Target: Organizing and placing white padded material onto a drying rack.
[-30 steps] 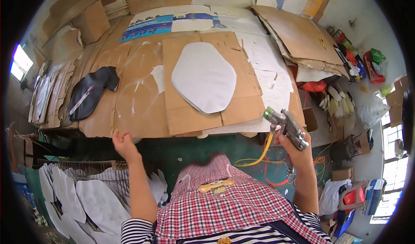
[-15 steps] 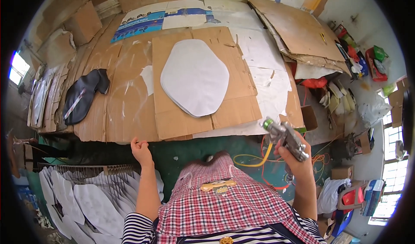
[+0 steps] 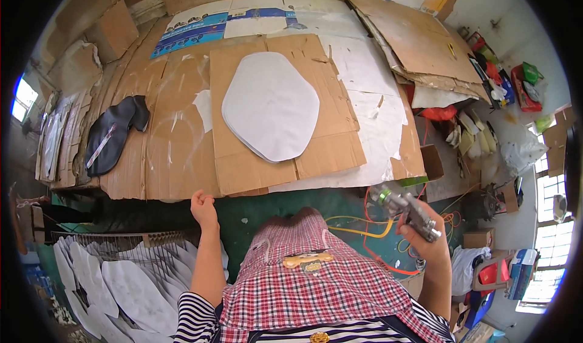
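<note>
My right hand [image 3: 420,236] is shut on a metal spray gun [image 3: 405,207] with a green tip, held off the table's right front corner. My left hand [image 3: 204,208] hangs just below the table's front edge, fingers loosely curled and holding nothing. On the cardboard-covered table [image 3: 164,154] lies a white, rounded sheet piece [image 3: 271,105] on a cardboard panel [image 3: 316,154]. I wear a red checked apron over a striped shirt.
A black piece [image 3: 109,133] lies at the table's left. A wire rack with several white cut pieces [image 3: 130,291] stands lower left. Orange and yellow hoses [image 3: 370,233] trail on the green floor. Cardboard sheets [image 3: 413,36] and clutter fill the right.
The view has shifted down, so the table now sits higher in the picture. My left hand dropped from the table's edge to below it. The right hand lowered the spray gun.
</note>
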Demonstrator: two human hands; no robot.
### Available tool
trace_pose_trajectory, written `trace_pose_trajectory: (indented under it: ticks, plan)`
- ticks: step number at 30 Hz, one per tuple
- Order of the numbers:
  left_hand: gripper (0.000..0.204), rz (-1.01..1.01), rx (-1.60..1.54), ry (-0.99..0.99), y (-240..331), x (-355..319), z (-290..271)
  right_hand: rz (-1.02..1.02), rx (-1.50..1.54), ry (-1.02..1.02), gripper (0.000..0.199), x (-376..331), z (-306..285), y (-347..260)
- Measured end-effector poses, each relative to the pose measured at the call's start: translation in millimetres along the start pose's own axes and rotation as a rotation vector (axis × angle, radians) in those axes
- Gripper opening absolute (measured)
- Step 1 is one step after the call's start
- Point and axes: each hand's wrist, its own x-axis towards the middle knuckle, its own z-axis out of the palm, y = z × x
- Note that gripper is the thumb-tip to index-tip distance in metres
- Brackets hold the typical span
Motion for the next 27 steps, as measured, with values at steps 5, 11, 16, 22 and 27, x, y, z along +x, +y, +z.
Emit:
trace_pose_trajectory:
  ticks: [5,11,16,22,27]
  plan:
    - [0.027,-0.02,-0.025,-0.051,6,-3,15,0.03,0.149,-0.114,0.048,6,21,-3]
    - [0.025,-0.032,-0.008,-0.101,4,-10,17,-0.095,0.121,0.017,0.044,38,35,-10]
    - [0.025,-0.024,0.011,-0.098,-2,-12,7,-0.054,0.094,0.104,0.043,30,18,-7]
    - [0.023,-0.036,0.037,-0.079,-8,-11,0,-0.025,0.075,-0.064,0.049,2,6,1]
    - [0.022,-0.068,0.059,-0.118,-5,-10,16,-0.1,0.153,-0.001,0.049,13,17,-11]
